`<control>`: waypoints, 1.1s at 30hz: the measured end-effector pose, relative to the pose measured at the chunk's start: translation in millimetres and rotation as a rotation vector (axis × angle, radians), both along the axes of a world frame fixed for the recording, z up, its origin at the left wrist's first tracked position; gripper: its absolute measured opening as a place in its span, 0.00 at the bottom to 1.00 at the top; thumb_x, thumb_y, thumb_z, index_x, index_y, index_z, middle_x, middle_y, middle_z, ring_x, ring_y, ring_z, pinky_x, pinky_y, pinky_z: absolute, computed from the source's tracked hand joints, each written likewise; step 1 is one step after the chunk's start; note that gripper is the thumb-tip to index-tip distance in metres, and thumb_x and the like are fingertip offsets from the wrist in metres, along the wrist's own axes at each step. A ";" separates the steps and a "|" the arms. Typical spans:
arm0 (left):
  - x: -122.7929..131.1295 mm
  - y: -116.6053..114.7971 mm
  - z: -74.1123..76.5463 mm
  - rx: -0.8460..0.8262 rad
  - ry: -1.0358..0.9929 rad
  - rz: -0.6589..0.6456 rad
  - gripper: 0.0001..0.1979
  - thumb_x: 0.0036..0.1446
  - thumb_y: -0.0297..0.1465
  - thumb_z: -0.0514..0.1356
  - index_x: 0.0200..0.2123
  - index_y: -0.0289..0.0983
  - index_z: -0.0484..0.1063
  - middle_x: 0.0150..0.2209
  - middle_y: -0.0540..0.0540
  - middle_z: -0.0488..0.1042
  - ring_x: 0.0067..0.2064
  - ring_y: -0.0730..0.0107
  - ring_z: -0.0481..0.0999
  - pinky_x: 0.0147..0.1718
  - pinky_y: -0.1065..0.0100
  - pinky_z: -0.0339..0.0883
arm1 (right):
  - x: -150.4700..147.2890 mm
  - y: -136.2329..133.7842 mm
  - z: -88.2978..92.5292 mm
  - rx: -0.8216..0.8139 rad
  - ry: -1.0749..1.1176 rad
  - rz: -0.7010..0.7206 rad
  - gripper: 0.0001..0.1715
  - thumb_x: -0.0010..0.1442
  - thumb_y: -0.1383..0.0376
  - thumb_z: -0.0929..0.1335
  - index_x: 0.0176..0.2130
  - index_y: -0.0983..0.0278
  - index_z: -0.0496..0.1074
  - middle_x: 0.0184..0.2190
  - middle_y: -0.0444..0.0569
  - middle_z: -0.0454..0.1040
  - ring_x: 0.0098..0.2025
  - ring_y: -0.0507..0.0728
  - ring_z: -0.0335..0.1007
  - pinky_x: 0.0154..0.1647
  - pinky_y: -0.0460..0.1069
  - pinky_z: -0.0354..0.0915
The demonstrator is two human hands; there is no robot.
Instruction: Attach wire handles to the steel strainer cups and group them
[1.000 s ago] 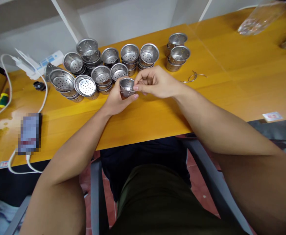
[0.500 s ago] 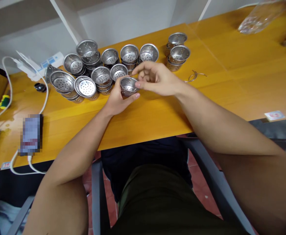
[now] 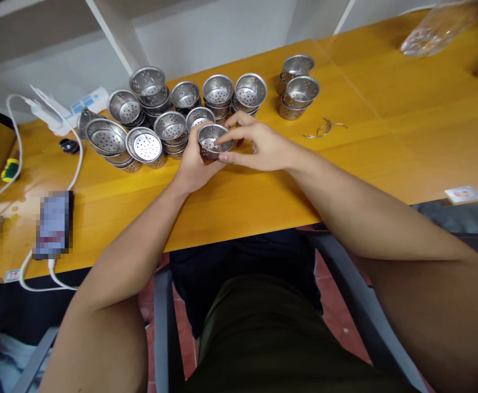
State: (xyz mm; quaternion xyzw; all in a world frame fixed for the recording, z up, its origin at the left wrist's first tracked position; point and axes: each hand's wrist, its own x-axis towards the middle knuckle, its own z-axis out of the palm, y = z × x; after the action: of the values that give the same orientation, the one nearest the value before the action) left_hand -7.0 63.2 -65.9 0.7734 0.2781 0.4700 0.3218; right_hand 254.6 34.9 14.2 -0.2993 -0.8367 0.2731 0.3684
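Cradled in the left hand (image 3: 193,164), fingers wrapped round its wall: a perforated steel cup (image 3: 211,143), just above the worktop (image 3: 263,191). Pinched at its right rim by the right hand (image 3: 257,146), forefinger inside, thumb outside. Close behind, stacks of matching cups (image 3: 169,124).

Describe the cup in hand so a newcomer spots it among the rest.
On the orange wooden table, a crowd of perforated steel cups sits stacked near the far edge. Just in front of it is a single cup, the only one held rather than stacked: the left hand cradles it and the right hand pinches its rim.
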 end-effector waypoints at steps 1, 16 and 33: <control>0.6 -0.6 -1.8 -0.019 -0.014 -0.023 0.58 0.61 0.65 0.84 0.82 0.53 0.60 0.74 0.35 0.75 0.78 0.38 0.83 0.77 0.38 0.83 | 0.8 1.0 0.7 0.003 0.013 -0.016 0.30 0.70 0.36 0.86 0.55 0.54 0.91 0.62 0.59 0.82 0.65 0.74 0.78 0.66 0.66 0.79; 8.2 -27.1 42.4 -0.272 0.054 0.109 0.08 0.70 0.29 0.78 0.45 0.40 0.83 0.40 0.48 0.88 0.39 0.71 0.85 0.39 0.69 0.76 | 36.7 47.4 -24.7 0.055 -0.114 -0.241 0.23 0.61 0.52 0.93 0.37 0.58 0.87 0.37 0.53 0.82 0.41 0.65 0.77 0.49 0.62 0.77; 6.8 -30.8 41.0 -0.184 -0.002 0.016 0.07 0.72 0.34 0.77 0.50 0.39 0.90 0.51 0.41 0.96 0.52 0.64 0.96 0.57 0.63 0.88 | 115.1 58.6 26.4 0.103 -0.046 -0.982 0.15 0.77 0.78 0.80 0.57 0.64 0.82 0.67 0.68 0.80 0.64 0.64 0.82 0.68 0.59 0.79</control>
State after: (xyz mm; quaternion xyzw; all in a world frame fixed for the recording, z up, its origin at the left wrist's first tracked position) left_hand -0.2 32.4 -24.9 0.7377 0.3261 0.4460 0.3880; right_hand 369.7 93.5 40.6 -0.6456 -0.6171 0.0189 0.4495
